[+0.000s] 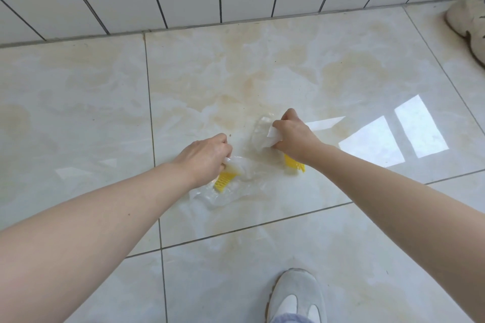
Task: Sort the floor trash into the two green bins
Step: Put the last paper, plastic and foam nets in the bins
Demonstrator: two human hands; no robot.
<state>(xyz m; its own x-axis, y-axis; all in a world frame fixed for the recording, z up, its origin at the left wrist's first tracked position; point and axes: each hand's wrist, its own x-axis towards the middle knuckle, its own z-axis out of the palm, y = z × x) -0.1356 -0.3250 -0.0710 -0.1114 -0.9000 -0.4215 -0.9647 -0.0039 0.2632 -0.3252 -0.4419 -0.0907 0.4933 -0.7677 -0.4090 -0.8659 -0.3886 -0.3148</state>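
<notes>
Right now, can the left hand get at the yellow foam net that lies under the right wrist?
Probably not yet. The left hand is shut on white paper and another yellow net, and the right hand and its wrist lie over the far yellow foam net, covering most of it.

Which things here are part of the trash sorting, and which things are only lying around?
Part of the job:
- left hand, closed on white paper
- right hand, closed on white paper
- two yellow foam nets
- clear plastic wrap

Only lying around:
- beige shoes by the wall
- the person's own grey shoe

No green bins are visible.
</notes>
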